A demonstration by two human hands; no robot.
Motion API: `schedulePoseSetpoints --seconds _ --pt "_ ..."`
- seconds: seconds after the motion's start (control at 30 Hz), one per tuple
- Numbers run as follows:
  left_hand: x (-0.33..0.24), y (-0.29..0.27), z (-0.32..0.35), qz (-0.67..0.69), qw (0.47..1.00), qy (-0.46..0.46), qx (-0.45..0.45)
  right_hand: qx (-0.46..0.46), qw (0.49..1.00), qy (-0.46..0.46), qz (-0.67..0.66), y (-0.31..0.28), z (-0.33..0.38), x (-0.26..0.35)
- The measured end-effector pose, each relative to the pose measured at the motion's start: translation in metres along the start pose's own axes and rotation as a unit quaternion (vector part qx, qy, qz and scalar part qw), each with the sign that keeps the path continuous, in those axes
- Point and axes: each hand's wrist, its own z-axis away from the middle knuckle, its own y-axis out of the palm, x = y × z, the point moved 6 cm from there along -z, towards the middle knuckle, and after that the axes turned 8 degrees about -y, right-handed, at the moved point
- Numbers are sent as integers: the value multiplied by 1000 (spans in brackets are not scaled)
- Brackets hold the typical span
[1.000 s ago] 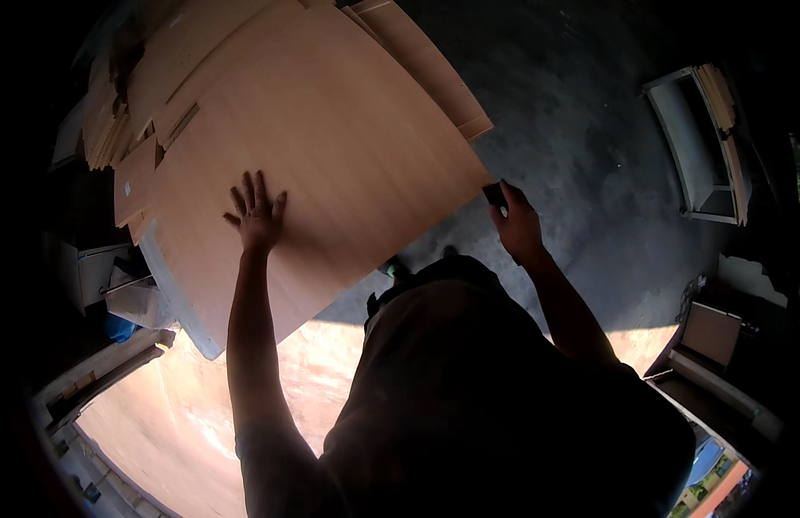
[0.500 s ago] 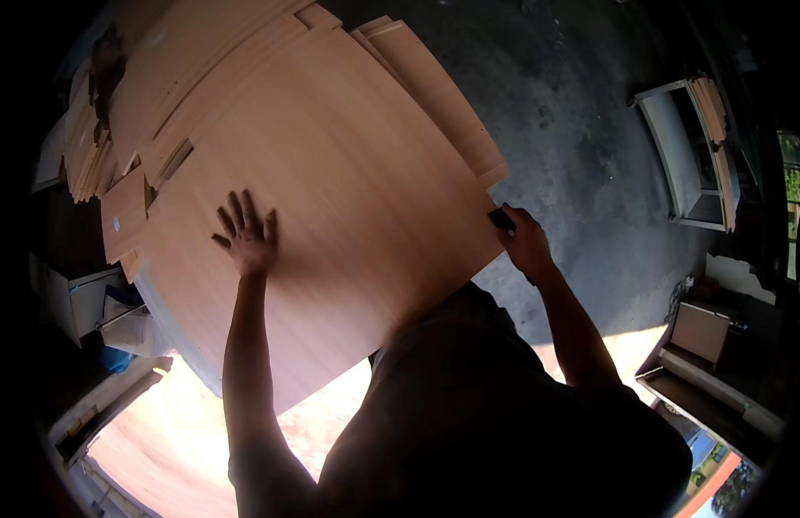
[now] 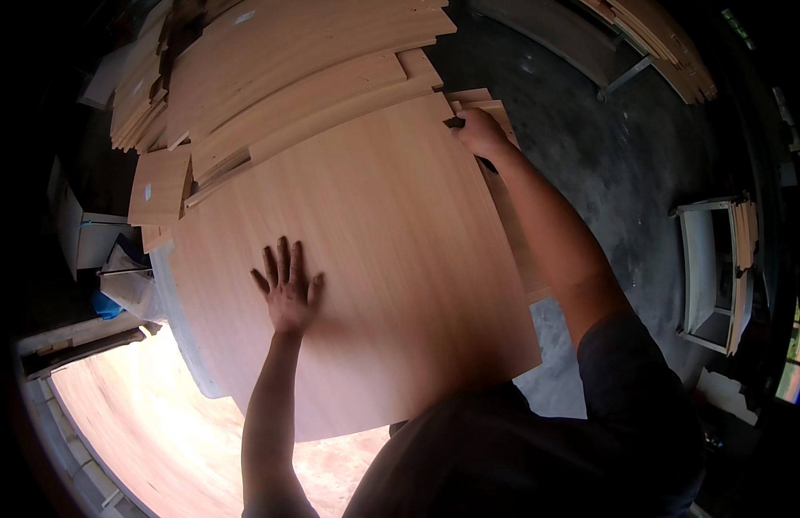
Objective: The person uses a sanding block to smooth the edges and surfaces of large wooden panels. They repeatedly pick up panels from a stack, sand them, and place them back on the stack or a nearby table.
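A large flat wooden panel [image 3: 374, 259] with pale brown grain lies in front of me, its near edge against my body. On its left half my left hand [image 3: 289, 298] rests palm down, fingers spread. At the panel's far right corner my right hand [image 3: 484, 136] is closed around a small dark block [image 3: 454, 123], which touches the right edge. Most of the block is covered by my fingers, so its exact kind is hard to make out.
Beyond the panel lie stacked wooden boards [image 3: 331, 43], with more board pieces [image 3: 141, 108] at the far left. A white frame [image 3: 689, 268] holding boards stands on the dark floor [image 3: 607, 173] to the right. A clear plastic bag [image 3: 131, 285] sits at left.
My right hand has slid away from me along the panel's right edge, from near corner to far corner, with the dark block. My left hand stays flat on the panel. The view has turned.
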Motion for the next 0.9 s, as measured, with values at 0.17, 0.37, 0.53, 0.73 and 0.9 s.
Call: schedulePoseSetpoints --seconds 0.17,0.37,0.53,0.73,0.9 --pt "-2 -4 0 8 1000 -2 -1 73 990 -103 -63 -5 -70 -9" --pt "-3 -10 -1 59 998 -5 -4 209 961 -181 3 -32 -89 5" --pt "-3 -17 -2 57 998 -4 0 256 926 -277 16 -7 -114 25" --pt "3 -17 1 70 997 -8 -3 298 894 -331 45 59 -103 130" --pt "6 -16 1 108 994 -17 15 308 859 -399 94 128 -100 233"
